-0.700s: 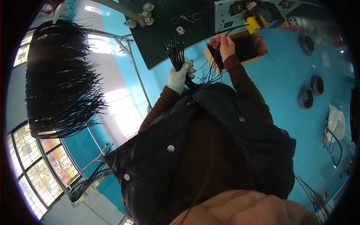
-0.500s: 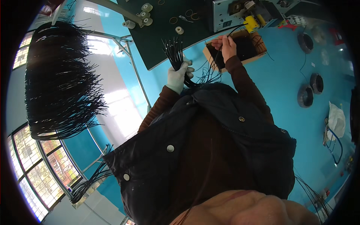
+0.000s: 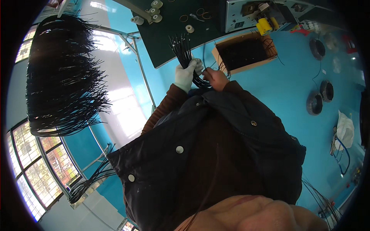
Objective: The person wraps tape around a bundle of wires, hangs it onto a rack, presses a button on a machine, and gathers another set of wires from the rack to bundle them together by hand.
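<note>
Left hand (image 3: 185, 75), gloved, grip closed on wire bundle (image 3: 184, 52), held upright above the dark surface (image 3: 173, 34). Right hand (image 3: 216, 78) has come back from the box (image 3: 246, 54) and now meets the bundle's lower end, fingers pinched on wires. Looks like fresh wires joining the bundle.

Cardboard box (image 3: 244, 54), wire coils (image 3: 320, 96) on floor, tape rolls (image 3: 155, 10).

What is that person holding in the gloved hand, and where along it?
The white-gloved left hand grips a bundle of thin black wires near its lower end, tips fanning upward. The bare right hand touches the wires beside it.
</note>
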Demonstrator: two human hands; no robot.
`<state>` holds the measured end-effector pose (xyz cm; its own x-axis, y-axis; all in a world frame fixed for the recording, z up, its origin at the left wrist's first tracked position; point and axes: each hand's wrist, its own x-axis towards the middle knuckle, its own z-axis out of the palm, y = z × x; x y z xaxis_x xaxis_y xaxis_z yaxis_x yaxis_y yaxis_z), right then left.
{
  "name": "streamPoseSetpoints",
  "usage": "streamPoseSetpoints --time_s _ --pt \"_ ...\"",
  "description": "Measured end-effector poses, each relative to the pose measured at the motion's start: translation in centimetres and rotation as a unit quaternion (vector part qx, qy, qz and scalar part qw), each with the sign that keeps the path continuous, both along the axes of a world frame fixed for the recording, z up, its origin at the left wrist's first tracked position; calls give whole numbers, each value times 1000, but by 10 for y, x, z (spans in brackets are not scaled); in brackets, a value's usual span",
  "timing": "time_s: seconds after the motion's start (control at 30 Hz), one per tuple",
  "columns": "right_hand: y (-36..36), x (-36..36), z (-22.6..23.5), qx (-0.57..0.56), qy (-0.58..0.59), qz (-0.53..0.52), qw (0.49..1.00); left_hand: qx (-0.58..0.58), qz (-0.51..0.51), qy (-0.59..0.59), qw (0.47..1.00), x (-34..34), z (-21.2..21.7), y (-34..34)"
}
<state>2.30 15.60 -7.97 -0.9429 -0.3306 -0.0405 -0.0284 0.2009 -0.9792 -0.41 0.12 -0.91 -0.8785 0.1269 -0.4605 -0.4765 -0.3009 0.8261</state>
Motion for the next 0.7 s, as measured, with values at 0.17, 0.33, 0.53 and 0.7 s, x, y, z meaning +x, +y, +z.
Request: streamPoseSetpoints --time_s 0.17,0.33,0.53,0.7 --pt "-1 1 18 240 59 103 963 0 26 5 1000 4 13 14" --pt "-1 -2 28 277 37 148 949 -2 1 22 1000 5 3 6" --pt "2 -6 30 302 23 193 933 -24 -5 19 1000 8 9 7" --pt "21 -17 16 239 -4 236 942 -32 -25 28 999 13 15 4"
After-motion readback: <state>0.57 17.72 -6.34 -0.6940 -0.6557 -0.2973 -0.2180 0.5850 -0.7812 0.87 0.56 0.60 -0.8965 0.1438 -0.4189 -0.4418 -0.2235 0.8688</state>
